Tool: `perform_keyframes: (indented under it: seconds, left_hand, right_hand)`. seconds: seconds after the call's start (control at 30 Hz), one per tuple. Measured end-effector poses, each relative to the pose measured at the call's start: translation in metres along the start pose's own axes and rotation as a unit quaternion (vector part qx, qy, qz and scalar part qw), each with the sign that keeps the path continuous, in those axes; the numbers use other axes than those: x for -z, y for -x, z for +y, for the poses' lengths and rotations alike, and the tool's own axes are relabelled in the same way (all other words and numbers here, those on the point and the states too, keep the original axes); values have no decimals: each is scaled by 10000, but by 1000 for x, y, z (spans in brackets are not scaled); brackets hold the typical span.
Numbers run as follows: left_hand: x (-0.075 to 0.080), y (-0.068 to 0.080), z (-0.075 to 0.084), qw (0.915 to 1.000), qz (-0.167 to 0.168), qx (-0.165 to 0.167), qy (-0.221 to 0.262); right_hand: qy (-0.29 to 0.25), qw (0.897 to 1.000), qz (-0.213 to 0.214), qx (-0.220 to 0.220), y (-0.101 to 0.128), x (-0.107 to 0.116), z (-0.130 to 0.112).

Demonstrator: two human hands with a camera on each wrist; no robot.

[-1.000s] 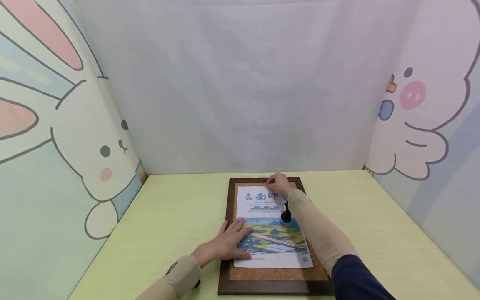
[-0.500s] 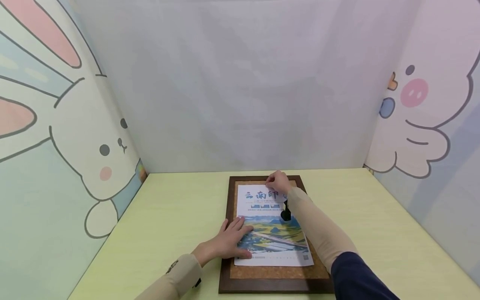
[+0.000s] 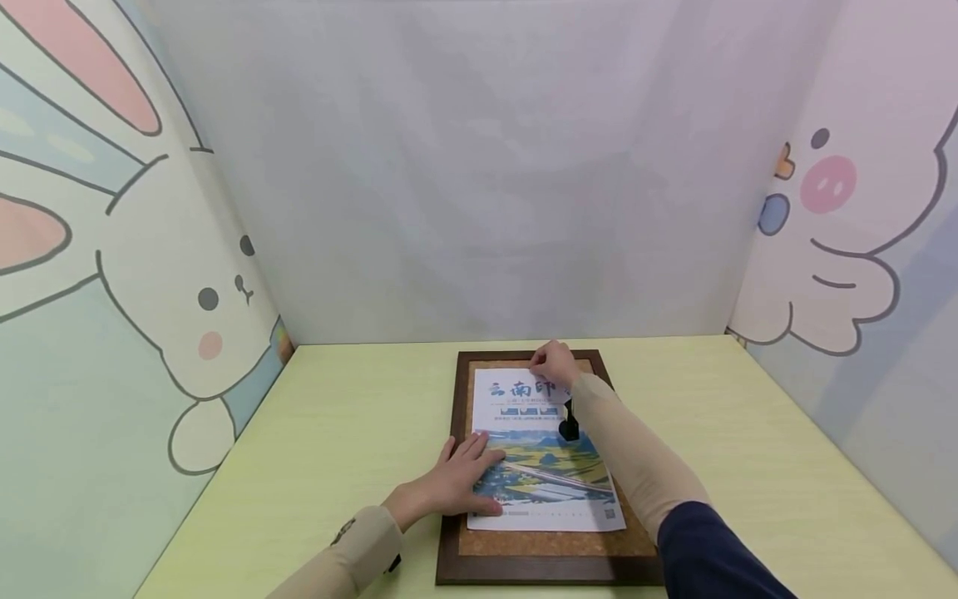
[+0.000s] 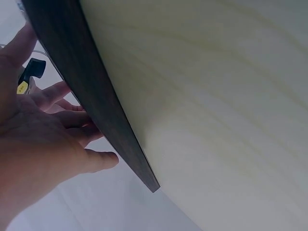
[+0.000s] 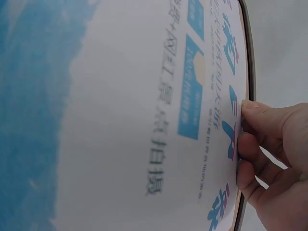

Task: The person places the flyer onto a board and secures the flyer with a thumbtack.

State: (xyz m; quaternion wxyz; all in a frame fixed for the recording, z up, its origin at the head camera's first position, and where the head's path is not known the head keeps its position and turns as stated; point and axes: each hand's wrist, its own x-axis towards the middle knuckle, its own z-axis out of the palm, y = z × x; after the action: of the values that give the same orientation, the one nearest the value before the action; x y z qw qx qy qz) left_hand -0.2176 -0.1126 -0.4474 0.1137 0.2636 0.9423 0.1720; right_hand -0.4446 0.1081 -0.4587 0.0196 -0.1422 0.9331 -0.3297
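A printed poster point(image 3: 539, 457) with blue lettering and a landscape picture lies on a cork board point(image 3: 550, 545) with a dark wooden frame point(image 3: 550, 571). My left hand point(image 3: 456, 482) rests with spread fingers on the poster's lower left edge; in the left wrist view its fingers pass partly behind the frame's side point(image 4: 91, 91). At the top edge of the poster is my right hand point(image 3: 555, 364), thumb and fingers curled together. In the right wrist view the right hand's fingertips point(image 5: 247, 171) meet the poster's top edge; I cannot tell what, if anything, is between them.
The board lies on a pale yellow-green table point(image 3: 329, 449). Behind stands a plain white backdrop point(image 3: 479, 183). Side panels carry a cartoon rabbit point(image 3: 180, 291) on the left and a white cartoon figure point(image 3: 846, 249) on the right.
Both hands keep their places on the poster. The whole head view has shifted very slightly; nothing is visibly let go or moved on the board.
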Motion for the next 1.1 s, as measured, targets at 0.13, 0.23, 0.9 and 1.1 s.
perform_keyframes:
  seconds: [0.13,0.23,0.9,1.1]
  left_hand:
    - [0,0,0,10000,-9,9,-1]
    - [0,1,-1,10000,-36,19,18]
    - [-4,-5,-1,9998,-149,-114,65]
    - [-5,-2,-2,9999,-145,-35,53]
  right_hand:
    - [-56,10000,-5,19,-1,0,2]
    - [-175,9998,-46,-30,-1,-1,4]
    - [-478,9961,-39,-740,6,5,2]
    - [-552,9964,-44,-649,6,0,6]
